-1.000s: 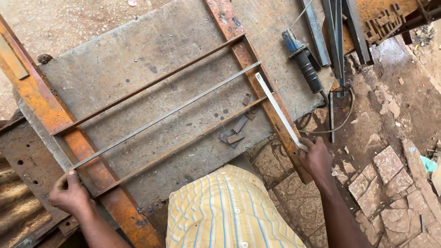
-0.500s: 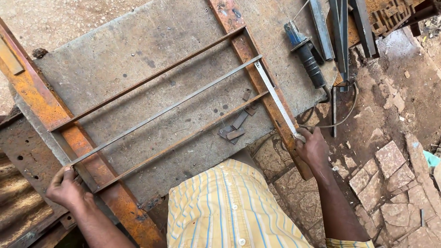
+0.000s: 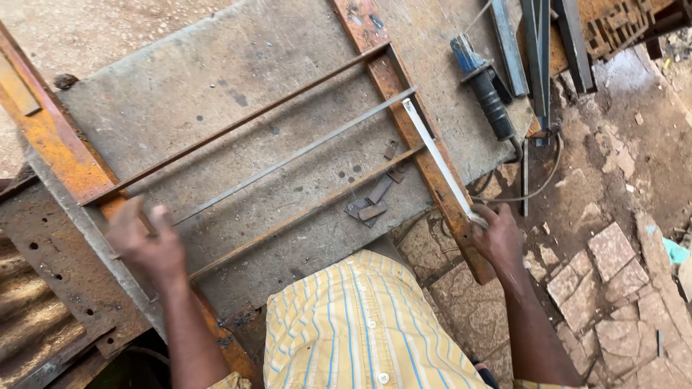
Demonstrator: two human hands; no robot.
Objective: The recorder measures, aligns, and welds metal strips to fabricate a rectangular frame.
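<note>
— What's the biggest thing here?

— A grey metal worktop (image 3: 216, 79), scuffed and spotted. Across it lie two rusty orange rails: one (image 3: 54, 140) along the left edge, one (image 3: 404, 122) running toward the near right corner.

— And between the rails?

— Three thin bars span from one to the other. The far bar (image 3: 238, 124) and the near bar (image 3: 310, 210) are rusty brown; the middle bar (image 3: 303, 151) is bare grey steel and looks cleaner and straighter.

— Which step would you say this is?

— I judge it to be squaring up the layout. A pale steel ruler (image 3: 440, 162) lies along the right rail, its far end touching the tip of the middle bar. The right hand (image 3: 497, 234) pinches the ruler's near end at the worktop's near edge.

— And the left hand?

— The left hand (image 3: 144, 245) is blurred, fingers loosely curled over the left rail where the middle bar ends; I can't tell whether it grips anything.

— What does the next move call for?

— Probably holding the ruler flat and steady while nudging the bar's left end.

— Anything smaller?

— An angle grinder (image 3: 486, 90) near the far right edge, and some small metal offcuts (image 3: 371, 205) beside the near bar.
</note>
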